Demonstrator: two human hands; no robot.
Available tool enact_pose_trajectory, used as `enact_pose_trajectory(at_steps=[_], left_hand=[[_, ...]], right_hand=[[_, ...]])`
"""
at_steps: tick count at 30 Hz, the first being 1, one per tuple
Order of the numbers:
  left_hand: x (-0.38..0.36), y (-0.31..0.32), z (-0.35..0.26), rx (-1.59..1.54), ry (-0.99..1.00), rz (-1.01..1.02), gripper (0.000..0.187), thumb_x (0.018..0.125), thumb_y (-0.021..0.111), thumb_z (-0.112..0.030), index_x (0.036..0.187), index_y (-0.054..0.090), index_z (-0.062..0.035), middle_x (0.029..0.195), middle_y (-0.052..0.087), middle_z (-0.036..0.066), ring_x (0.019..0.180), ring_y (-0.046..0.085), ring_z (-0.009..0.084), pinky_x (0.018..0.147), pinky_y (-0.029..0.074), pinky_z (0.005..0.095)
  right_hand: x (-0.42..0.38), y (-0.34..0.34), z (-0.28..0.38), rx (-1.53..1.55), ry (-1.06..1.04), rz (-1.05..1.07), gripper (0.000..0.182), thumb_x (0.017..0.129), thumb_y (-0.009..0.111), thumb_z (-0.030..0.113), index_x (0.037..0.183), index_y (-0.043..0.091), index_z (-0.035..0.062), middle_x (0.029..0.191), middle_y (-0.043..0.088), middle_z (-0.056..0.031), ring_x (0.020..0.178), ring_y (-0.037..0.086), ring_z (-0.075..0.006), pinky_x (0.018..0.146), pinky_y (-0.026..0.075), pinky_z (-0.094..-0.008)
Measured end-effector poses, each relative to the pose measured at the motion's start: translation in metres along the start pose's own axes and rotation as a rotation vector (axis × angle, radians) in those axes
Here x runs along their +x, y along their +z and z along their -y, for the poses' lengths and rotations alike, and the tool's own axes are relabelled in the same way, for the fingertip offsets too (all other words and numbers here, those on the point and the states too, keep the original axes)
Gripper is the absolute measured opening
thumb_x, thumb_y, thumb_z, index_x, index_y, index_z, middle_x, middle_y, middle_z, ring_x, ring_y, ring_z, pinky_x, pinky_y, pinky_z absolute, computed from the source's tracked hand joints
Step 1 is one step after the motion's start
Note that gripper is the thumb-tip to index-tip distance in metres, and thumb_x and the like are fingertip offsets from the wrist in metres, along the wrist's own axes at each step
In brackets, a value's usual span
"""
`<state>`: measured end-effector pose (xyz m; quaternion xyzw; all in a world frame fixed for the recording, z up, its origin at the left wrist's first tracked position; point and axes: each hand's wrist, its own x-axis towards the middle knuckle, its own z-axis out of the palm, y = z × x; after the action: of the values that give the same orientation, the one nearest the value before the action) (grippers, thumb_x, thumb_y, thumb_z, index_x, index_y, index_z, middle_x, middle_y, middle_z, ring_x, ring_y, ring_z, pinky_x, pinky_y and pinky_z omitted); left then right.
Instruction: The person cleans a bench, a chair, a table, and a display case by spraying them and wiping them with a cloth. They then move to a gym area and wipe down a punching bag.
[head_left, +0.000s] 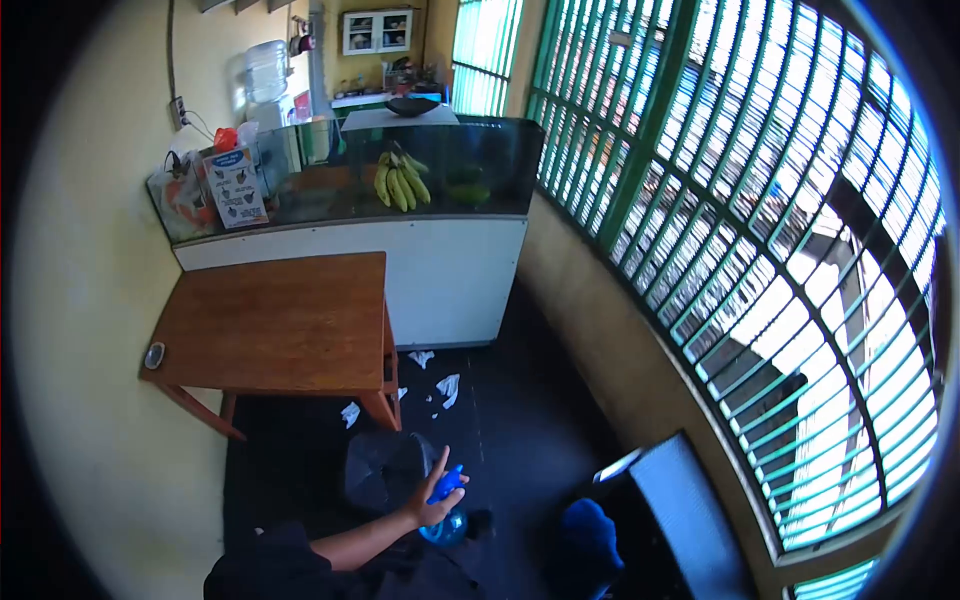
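From the lower left my left hand (432, 508) reaches forward, its fingers wrapped round the neck of a spray bottle (449, 483). One finger points up beside the bottle's blue head. Below the hand the bottle's see-through blue body shows, held over the dark floor. A dark stool (378, 468) stands just beyond this hand. My right hand does not show. At the lower right is a rounded blue thing (592, 535), too dark around it to make out its kind.
Torn white paper scraps (449, 389) lie on the black floor (530, 390) near a brown wooden table (275, 320), which bears a small ashtray-like dish (154, 354). Behind stands a glass-topped counter with green bananas (401, 182). A barred window (740, 220) and dark box-like furniture (690, 510) flank the right.
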<state>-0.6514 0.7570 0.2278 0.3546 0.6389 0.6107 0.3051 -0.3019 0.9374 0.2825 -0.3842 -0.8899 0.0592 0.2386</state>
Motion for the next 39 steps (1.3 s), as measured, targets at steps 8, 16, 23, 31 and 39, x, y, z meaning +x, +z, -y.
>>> enact_pose_trajectory(at_steps=[8, 16, 23, 31, 39], left_hand=[[0.149, 0.035, -0.011, 0.03, 0.104, -0.08, 0.093, 0.093, 0.065, -0.013, 0.16, 0.001, -0.0094, 0.116, 0.066, 0.01, 0.098, 0.063, 0.0157, 0.093, 0.049, 0.0322], [0.264, 0.009, -0.054, 0.019, 0.105, -0.295, 0.092, 0.094, 0.064, -0.015, 0.16, 0.0, -0.008, 0.119, 0.064, 0.012, 0.108, 0.061, 0.0182, 0.098, 0.047, 0.0338], [0.344, -0.017, -0.035, 0.138, 0.148, -0.6, 0.092, 0.094, 0.065, -0.013, 0.16, 0.0, -0.0081, 0.117, 0.066, 0.015, 0.108, 0.065, 0.0217, 0.096, 0.049, 0.0351], [0.414, -0.048, -0.066, 0.462, 0.136, -0.857, 0.093, 0.091, 0.067, -0.008, 0.159, 0.004, -0.0036, 0.114, 0.067, 0.014, 0.104, 0.065, 0.022, 0.093, 0.049, 0.0343], [0.429, -0.096, -0.062, 0.421, 0.124, -1.097, 0.089, 0.092, 0.066, -0.009, 0.158, 0.006, -0.0017, 0.115, 0.066, 0.017, 0.101, 0.067, 0.0232, 0.093, 0.05, 0.0356]], right_hand=[[0.209, -0.012, 0.0, 0.049, 0.007, -0.046, 0.024, 0.09, 0.061, 0.018, 0.107, 0.064, 0.0022, 0.095, 0.068, -0.0095, 0.087, 0.064, -0.0327, 0.084, 0.05, -0.0396], [0.376, 0.023, 0.055, 0.18, 0.009, -0.051, 0.018, 0.087, 0.063, 0.012, 0.1, 0.067, 0.0007, 0.089, 0.069, -0.0112, 0.078, 0.065, -0.0363, 0.078, 0.052, -0.041], [0.569, 0.143, 0.073, -0.565, -0.296, -0.168, 0.016, 0.08, 0.063, 0.024, 0.07, 0.054, 0.015, 0.065, 0.055, -0.0004, 0.058, 0.061, -0.0194, 0.048, 0.043, -0.0374], [0.762, 0.218, 0.16, 0.573, -0.344, 0.045, 0.014, 0.082, 0.066, 0.022, 0.077, 0.059, 0.0101, 0.079, 0.063, -0.0095, 0.072, 0.066, -0.0254, 0.057, 0.046, -0.0418], [0.884, 0.347, 0.289, 0.34, -0.977, 0.083, 0.048, 0.1, 0.049, 0.04, 0.127, 0.059, 0.0017, 0.126, 0.062, -0.0183, 0.118, 0.057, -0.0348, 0.102, 0.043, -0.0444]])
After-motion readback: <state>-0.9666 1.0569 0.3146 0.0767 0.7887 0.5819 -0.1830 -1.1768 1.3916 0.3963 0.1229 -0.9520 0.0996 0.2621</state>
